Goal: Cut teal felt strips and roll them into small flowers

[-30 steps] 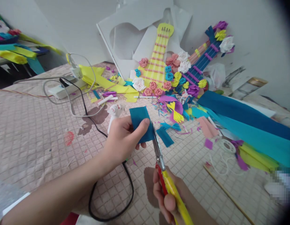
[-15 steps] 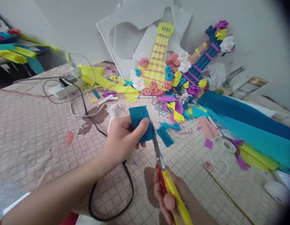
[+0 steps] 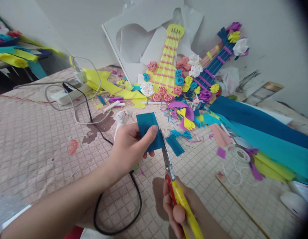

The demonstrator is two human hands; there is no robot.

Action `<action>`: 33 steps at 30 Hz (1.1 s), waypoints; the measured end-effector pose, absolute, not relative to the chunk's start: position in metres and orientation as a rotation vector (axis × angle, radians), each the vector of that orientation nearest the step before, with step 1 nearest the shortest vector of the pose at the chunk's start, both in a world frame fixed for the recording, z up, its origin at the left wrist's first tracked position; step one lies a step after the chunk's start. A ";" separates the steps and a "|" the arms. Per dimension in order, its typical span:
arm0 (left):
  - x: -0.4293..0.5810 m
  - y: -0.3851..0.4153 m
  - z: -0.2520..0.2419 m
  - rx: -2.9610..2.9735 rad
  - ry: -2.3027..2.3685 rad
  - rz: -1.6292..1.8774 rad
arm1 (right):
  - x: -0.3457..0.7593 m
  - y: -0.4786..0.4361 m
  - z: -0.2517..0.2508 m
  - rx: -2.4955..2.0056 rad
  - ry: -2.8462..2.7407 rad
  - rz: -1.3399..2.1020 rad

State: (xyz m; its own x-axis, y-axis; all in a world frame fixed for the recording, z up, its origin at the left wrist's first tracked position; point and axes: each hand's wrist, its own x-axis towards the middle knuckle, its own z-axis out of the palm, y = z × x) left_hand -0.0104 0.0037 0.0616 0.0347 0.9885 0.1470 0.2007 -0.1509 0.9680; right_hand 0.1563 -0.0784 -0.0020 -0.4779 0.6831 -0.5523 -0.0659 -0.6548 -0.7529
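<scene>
My left hand point(image 3: 129, 147) pinches a small teal paper rectangle point(image 3: 149, 129) between thumb and fingers, holding it upright above the tiled mat. My right hand point(image 3: 180, 209), low in the view, grips scissors point(image 3: 172, 181) with yellow and red handles. Their metal blades are nearly closed and point up along the right edge of the teal piece. A cut teal scrap point(image 3: 175, 145) lies on the mat just right of the blades.
A black cable point(image 3: 114, 186) loops under my left forearm. A white glue gun point(image 3: 121, 120) lies behind my left hand. Two paper guitars point(image 3: 169, 63) with paper flowers lean on the wall. Long teal paper strips point(image 3: 263, 132) lie at right, a wooden stick point(image 3: 241, 205) beside them, a power strip point(image 3: 66, 94) at left.
</scene>
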 end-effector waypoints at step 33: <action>-0.009 0.001 0.060 1.467 1.218 1.203 | 0.161 -0.090 -0.006 -1.143 -1.171 1.987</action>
State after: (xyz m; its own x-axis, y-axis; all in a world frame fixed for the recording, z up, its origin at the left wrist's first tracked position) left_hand -0.0093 0.0015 0.0600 0.0590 0.9873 0.1475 0.1599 -0.1552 0.9749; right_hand 0.1611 -0.0898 -0.0058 -0.4795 0.7874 -0.3874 -0.0426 -0.4619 -0.8859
